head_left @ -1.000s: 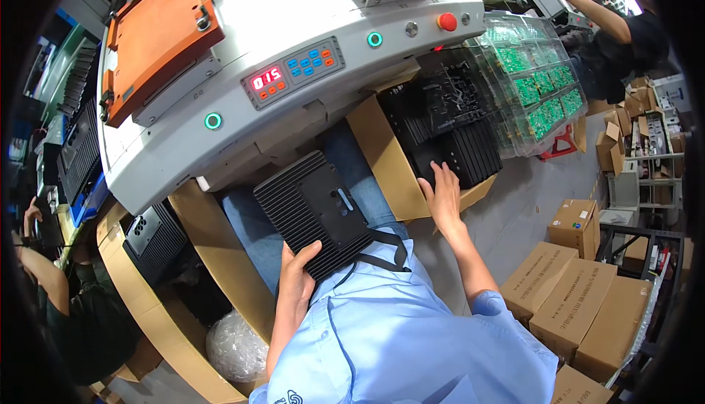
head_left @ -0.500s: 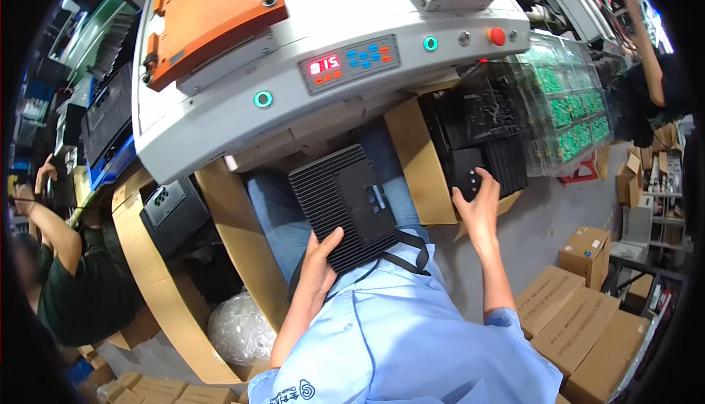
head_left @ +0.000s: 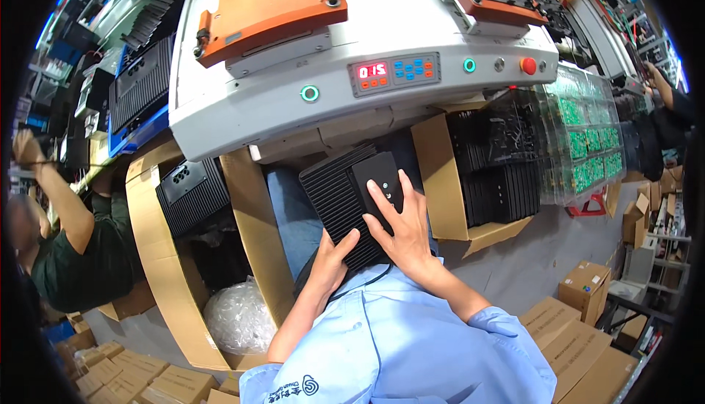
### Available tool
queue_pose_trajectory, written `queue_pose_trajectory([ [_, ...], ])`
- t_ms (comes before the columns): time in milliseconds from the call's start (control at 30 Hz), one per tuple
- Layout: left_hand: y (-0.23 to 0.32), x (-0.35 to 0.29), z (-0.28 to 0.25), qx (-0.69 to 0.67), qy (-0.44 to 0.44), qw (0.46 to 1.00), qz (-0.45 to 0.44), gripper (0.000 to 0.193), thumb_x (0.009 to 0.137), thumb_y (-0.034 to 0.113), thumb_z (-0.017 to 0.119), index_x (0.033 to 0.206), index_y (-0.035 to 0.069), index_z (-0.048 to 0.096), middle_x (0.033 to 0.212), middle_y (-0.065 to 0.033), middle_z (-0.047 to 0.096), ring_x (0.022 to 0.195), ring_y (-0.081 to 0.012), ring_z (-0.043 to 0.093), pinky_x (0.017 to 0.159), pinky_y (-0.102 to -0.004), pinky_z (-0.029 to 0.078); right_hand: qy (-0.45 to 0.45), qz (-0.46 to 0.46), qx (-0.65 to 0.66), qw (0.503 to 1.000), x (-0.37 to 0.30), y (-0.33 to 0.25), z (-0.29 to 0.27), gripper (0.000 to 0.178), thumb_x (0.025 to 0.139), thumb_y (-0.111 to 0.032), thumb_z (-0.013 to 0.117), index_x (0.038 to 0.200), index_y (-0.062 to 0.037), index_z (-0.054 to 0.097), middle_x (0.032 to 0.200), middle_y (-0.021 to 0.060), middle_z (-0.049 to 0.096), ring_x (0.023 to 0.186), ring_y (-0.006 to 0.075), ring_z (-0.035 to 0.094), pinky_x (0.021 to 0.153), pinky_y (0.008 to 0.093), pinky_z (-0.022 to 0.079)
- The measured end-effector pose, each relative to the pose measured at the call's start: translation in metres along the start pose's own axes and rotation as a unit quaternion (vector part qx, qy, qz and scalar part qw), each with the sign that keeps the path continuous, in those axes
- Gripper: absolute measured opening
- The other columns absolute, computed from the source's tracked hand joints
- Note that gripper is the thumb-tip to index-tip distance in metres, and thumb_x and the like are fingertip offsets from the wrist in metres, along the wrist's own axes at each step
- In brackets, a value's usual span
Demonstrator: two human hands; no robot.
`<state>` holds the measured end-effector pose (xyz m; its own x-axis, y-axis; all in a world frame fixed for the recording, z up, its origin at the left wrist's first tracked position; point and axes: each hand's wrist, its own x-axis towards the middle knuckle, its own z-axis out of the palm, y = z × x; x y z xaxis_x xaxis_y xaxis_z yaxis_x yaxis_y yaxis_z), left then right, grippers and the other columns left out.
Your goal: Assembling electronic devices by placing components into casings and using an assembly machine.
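Observation:
A black ribbed metal housing lies tilted across my lap, below the machine's front edge. My left hand grips its near left corner, thumb on top of the ribs. Over the housing's right side is a flat black cover plate with a few small holes. My right hand holds this plate, fingers across its face and thumb at its left edge. The recess with a slot is now covered by it. Whether the plate is seated or only resting there, I cannot tell.
A white machine with orange fixtures stands ahead. To the right, an open carton contains black plates, beside clear trays of green circuit boards. Another carton with housings is left. A co-worker sits far left.
My right hand has come left from the right carton, bringing a black plate onto the housing. My left hand keeps its grip. The whole view has shifted a little.

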<state>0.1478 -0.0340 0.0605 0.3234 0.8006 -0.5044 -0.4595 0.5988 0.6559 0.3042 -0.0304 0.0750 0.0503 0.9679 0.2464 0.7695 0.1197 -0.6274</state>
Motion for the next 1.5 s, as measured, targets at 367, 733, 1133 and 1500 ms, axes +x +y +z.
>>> queue_pose_trajectory([
  [367, 0.021, 0.003, -0.011, -0.05, -0.023, 0.998, -0.016, 0.054, 0.091, 0.021, 0.063, 0.135, 0.0, 0.04, 0.128, -0.013, 0.054, 0.115, -0.0215, 0.055, 0.098, -0.0345, 0.045, -0.12, -0.15, -0.093, 0.977, 0.022, 0.006, -0.036, 0.053, 0.082, -0.036, 0.068, 0.132, -0.0246, 0.056, 0.147, 0.0231, 0.03, 0.128, 0.0439, 0.032, 0.103, 0.0521, 0.03],
  [733, 0.025, 0.027, -0.033, -0.352, -0.246, 0.89, -0.157, 0.084, 0.091, 0.065, 0.033, 0.136, -0.005, 0.042, 0.121, -0.0205, 0.058, 0.103, -0.0294, 0.062, 0.088, -0.0414, 0.053, -0.175, -0.391, 0.043, 0.902, 0.077, 0.0, -0.089, 0.037, 0.078, -0.026, 0.072, 0.112, -0.013, 0.065, 0.101, 0.002, 0.066, 0.089, 0.0189, 0.062, 0.085, 0.035, 0.048],
  [1133, 0.055, 0.004, -0.067, -0.072, -0.341, 0.932, 0.101, 0.082, 0.094, 0.064, 0.018, 0.137, -0.001, 0.043, 0.113, -0.021, 0.062, 0.111, -0.0362, 0.058, 0.098, -0.046, 0.043, 0.035, 0.05, 0.462, 0.885, 0.211, -0.066, -0.152, 0.019, 0.095, -0.024, 0.055, 0.096, -0.0067, 0.062, 0.088, -0.0021, 0.06, 0.085, 0.0067, 0.057, 0.078, 0.0226, 0.044],
  [1500, 0.05, -0.012, -0.136, -0.009, -0.062, 0.988, 0.14, 0.066, 0.097, 0.055, 0.032, 0.136, 0.002, 0.042, 0.112, -0.0188, 0.062, 0.11, -0.0362, 0.059, 0.098, -0.0497, 0.044, -0.118, 0.097, 0.361, 0.92, 0.35, -0.077, -0.097, 0.027, 0.089, -0.038, 0.06, 0.091, -0.011, 0.064, 0.075, -0.0045, 0.06, 0.062, 0.0059, 0.054, 0.052, 0.0225, 0.041],
])
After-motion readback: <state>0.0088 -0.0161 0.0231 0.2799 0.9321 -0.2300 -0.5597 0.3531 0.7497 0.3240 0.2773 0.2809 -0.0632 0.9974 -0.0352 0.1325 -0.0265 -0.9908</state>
